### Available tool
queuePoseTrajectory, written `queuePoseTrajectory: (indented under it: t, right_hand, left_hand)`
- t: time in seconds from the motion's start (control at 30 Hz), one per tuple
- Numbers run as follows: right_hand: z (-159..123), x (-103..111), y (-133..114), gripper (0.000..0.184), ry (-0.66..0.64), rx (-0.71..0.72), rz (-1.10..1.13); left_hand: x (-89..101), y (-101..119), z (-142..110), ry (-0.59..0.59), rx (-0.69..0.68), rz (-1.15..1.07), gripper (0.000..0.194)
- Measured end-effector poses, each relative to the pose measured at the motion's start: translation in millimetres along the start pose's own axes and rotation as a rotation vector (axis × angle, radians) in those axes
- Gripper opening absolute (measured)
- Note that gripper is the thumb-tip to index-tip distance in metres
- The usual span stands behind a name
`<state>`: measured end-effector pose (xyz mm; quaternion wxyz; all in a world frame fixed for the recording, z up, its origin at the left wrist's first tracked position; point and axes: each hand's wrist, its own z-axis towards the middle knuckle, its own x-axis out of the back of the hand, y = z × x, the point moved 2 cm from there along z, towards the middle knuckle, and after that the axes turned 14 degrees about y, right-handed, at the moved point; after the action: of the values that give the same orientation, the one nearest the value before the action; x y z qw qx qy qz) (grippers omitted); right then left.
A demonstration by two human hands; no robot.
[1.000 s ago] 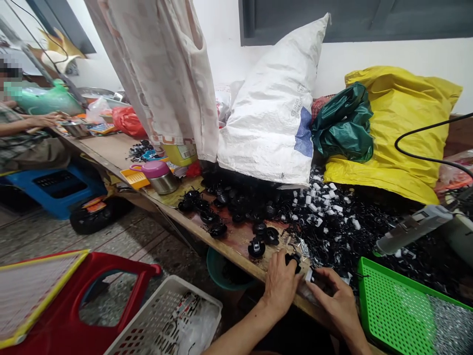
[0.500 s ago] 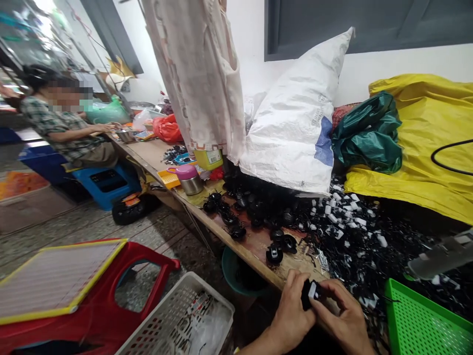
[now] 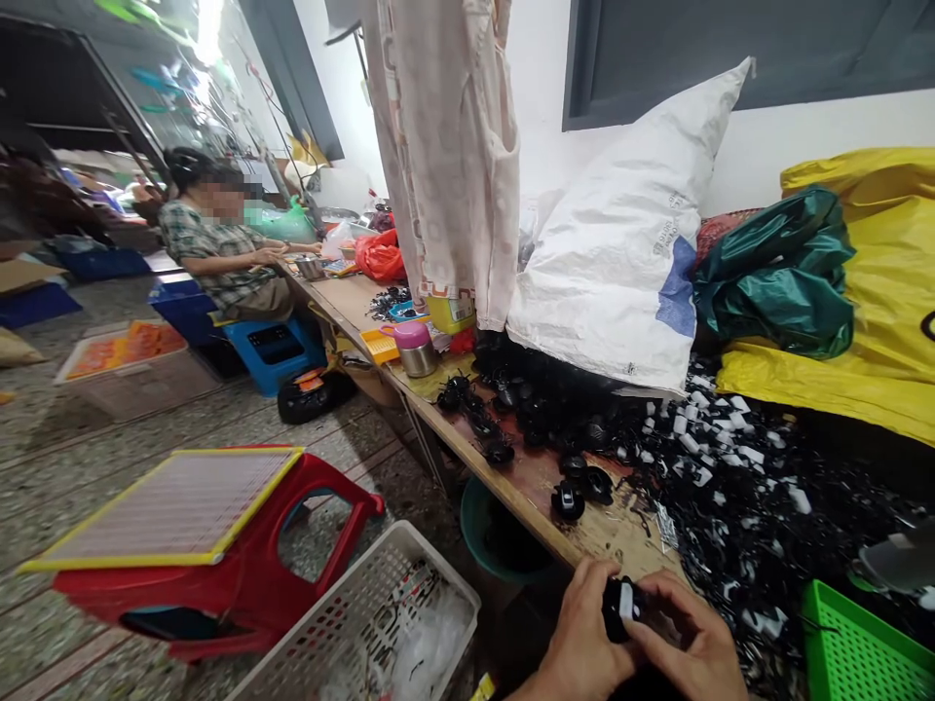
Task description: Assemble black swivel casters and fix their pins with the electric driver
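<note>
Both my hands meet at the bottom of the view, just in front of the bench edge. My left hand (image 3: 584, 638) and my right hand (image 3: 691, 647) are closed together round one small black plastic part with a white piece (image 3: 620, 606) on it. Right behind them the wooden bench (image 3: 541, 487) carries a wide heap of small black and white parts (image 3: 723, 487). Several round black parts (image 3: 567, 500) lie loose near the edge.
A green perforated tray (image 3: 862, 647) sits at the bottom right. A white basket (image 3: 365, 623) and a red stool (image 3: 219, 565) stand on the floor to the left. White, green and yellow sacks (image 3: 628, 263) lean on the wall. Another person (image 3: 219, 243) sits at the bench's far end.
My hands have come back from the bench edge toward me with the small part between them. The view has swung left, showing more floor and the seated person.
</note>
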<state>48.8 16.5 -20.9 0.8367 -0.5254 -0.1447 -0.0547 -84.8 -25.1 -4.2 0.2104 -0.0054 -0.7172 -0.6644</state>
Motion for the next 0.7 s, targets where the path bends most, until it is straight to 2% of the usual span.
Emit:
queuePoseTrajectory:
  t: [0.13, 0.23, 0.37, 0.43, 0.53, 0.6, 0.7]
  right_hand:
    - [-2, 4, -2, 0.016, 0.027, 0.051, -0.039]
    - [-2, 3, -4, 0.013, 0.014, 0.140, -0.111]
    - [-2, 6, 0, 0.012, 0.029, 0.245, -0.179]
    - [-2, 10, 2, 0.012, 0.020, 0.263, -0.187]
    - [-2, 15, 1, 0.015, 0.004, 0.301, -0.170]
    - [-3, 17, 0, 0.016, 0.016, 0.313, -0.173]
    - [-3, 15, -2, 0.013, 0.039, 0.256, -0.201]
  left_hand:
    - [-3.0, 2, 2, -0.015, -0.003, 0.000, 0.042]
    - [-5.9, -3, 3, -0.025, -0.019, -0.017, 0.048]
    - [-9.7, -11, 4, -0.058, -0.027, -0.124, 0.046]
    - [-11.9, -13, 4, -0.126, 0.040, -0.281, 0.046]
    - [-14.1, -12, 3, -0.211, 0.265, -0.554, 0.044]
    - [-13.7, -9, 3, -0.203, 0.387, -0.633, 0.040]
    - [-12.1, -1, 6, -0.145, 0.443, -0.663, 0.038]
